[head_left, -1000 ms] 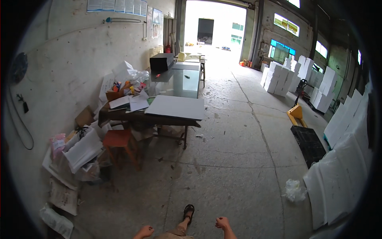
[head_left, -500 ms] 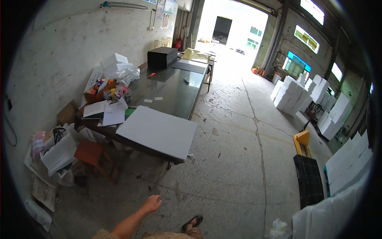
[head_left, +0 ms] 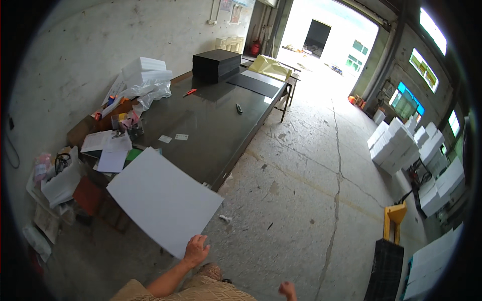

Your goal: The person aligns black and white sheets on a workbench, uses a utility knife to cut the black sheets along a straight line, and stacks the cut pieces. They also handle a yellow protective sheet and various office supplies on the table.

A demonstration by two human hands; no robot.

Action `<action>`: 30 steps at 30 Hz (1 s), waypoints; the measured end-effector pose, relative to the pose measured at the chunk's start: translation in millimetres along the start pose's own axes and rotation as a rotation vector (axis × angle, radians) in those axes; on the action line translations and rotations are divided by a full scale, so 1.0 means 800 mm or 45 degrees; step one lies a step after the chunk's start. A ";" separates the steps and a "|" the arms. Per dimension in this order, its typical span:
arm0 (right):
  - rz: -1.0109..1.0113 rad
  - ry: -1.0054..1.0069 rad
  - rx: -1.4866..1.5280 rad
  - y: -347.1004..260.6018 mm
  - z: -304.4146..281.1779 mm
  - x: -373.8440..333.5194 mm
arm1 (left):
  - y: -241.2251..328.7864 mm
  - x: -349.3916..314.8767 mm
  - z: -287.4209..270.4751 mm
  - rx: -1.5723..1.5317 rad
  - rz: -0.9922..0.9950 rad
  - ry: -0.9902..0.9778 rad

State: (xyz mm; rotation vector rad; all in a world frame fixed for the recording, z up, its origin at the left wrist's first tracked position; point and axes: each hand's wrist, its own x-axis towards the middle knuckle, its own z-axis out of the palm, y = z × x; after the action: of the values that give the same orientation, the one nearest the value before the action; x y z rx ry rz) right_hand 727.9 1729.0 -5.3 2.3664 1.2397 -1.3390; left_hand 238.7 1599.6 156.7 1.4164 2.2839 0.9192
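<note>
A large white sheet (head_left: 163, 195) lies on the near end of a dark-topped table (head_left: 201, 128), its near corner overhanging the edge. My left hand (head_left: 197, 251) is beside that corner, overlapping its edge in the picture; whether it touches the sheet I cannot tell. Its fingers are loosely bent, with nothing seen in them. Low in the picture, my right hand (head_left: 287, 290) hangs over the floor, small and blurred, away from the table. Two small white cards (head_left: 182, 137), a red cutter (head_left: 190, 93) and a dark cutter (head_left: 239, 108) rest on the tabletop.
Papers (head_left: 114, 143) and clutter fill the table's left side. A stack of black sheets (head_left: 217, 65) stands at the far end. A reddish stool (head_left: 88, 194) is left of the sheet. Rightward are a yellow pallet truck (head_left: 395, 214), a black pallet (head_left: 385, 271) and white stacks (head_left: 394, 145).
I have come closer to the table and the view has turned left. My left hand now reaches the white sheet's near corner. My right hand has come into view at the bottom.
</note>
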 end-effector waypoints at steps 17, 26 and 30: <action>-0.115 -0.309 -0.188 -0.461 -0.154 0.254 | 0.082 0.715 0.119 -0.092 -0.154 0.116; -0.184 -0.329 -0.112 -0.703 -0.244 0.450 | 0.049 1.097 0.183 0.188 -0.549 0.229; -0.333 -0.316 -0.122 -0.827 -0.319 0.561 | 0.007 1.193 0.206 0.331 -0.854 0.214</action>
State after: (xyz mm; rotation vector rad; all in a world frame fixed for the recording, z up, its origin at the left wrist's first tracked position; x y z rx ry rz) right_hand 530.7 2543.8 -35.3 1.9542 1.5350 -1.5515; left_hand -113.4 2500.5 109.9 0.5616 2.7981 0.5524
